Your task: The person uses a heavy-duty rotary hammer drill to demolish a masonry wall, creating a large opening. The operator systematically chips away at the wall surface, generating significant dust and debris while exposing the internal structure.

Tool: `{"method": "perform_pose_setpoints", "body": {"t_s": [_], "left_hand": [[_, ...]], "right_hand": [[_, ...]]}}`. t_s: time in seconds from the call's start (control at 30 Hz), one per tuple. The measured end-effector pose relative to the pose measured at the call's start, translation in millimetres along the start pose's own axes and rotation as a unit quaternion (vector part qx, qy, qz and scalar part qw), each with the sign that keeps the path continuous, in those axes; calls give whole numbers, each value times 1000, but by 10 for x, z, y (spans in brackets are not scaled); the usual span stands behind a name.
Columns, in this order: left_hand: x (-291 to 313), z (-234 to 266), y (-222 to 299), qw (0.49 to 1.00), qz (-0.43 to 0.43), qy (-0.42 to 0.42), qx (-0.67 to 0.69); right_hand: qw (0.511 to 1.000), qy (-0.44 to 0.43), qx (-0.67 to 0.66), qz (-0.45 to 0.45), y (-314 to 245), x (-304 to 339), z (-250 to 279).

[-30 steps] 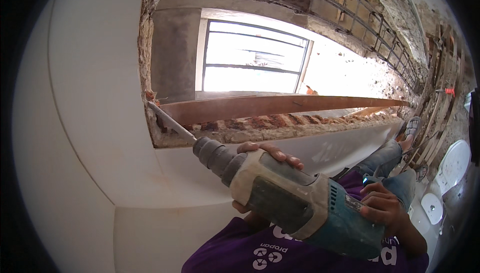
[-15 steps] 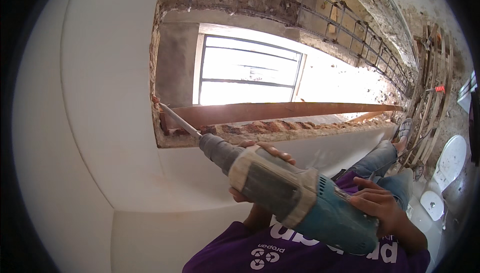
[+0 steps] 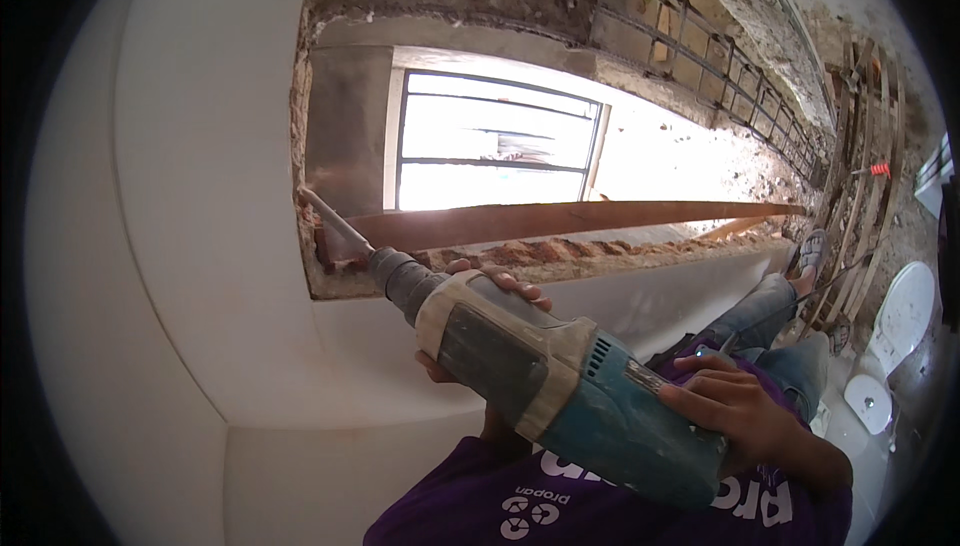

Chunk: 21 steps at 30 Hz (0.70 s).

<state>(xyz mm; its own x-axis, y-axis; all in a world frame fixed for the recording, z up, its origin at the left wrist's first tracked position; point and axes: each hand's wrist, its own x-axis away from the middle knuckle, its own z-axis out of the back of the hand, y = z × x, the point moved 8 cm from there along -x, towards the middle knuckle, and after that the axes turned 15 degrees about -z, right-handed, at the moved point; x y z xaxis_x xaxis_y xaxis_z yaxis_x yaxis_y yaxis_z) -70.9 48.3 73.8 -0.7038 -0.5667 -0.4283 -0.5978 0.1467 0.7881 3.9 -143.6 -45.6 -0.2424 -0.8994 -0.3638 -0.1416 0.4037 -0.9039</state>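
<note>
A teal and grey rotary hammer (image 3: pixel 500 346) lies slantwise across my front, its long metal bit (image 3: pixel 338 224) pointing to the upper left. The bit's tip meets the rough broken left edge of the wall opening (image 3: pixel 300 136). My left hand (image 3: pixel 505 284) wraps around the front of the tool's body, fingers on the far side and thumb on the near side. At the rear end, my right hand (image 3: pixel 735 408) grips the handle part, much of which its fingers and the housing hide.
Brick and mortar show along the ledge (image 3: pixel 540 254), with a reddish-brown board (image 3: pixel 560 218) behind it. A bright barred window (image 3: pixel 500 136) lies beyond. A rebar cage (image 3: pixel 700 56), wooden strips (image 3: pixel 870 166) and a white toilet (image 3: pixel 903 316) are to the right. White wall (image 3: pixel 210 146) fills the left.
The rotary hammer and both hands have shifted left and slightly up. Its bit tip now touches a slightly higher spot on the broken edge. Both hands keep their hold.
</note>
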Motion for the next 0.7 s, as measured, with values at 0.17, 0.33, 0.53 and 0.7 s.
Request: {"method": "perform_pose_setpoints", "body": {"t_s": [0.17, 0.33, 0.53, 0.7], "left_hand": [[52, 76, -133, 1000, -4, -9, -21], [135, 67, -335, 999, 18, -35, -21], [-105, -103, -418, 994, 28, -29, -100], [-109, -93, -444, 988, 70, -85, -108]], "right_hand": [[999, 14, -12, -36, 63, -46, 229], [997, 70, -3, -14, 220, 28, 547], [996, 76, -52, -14, 302, -11, 858], [996, 65, -56, 29, 355, -38, 853]]}}
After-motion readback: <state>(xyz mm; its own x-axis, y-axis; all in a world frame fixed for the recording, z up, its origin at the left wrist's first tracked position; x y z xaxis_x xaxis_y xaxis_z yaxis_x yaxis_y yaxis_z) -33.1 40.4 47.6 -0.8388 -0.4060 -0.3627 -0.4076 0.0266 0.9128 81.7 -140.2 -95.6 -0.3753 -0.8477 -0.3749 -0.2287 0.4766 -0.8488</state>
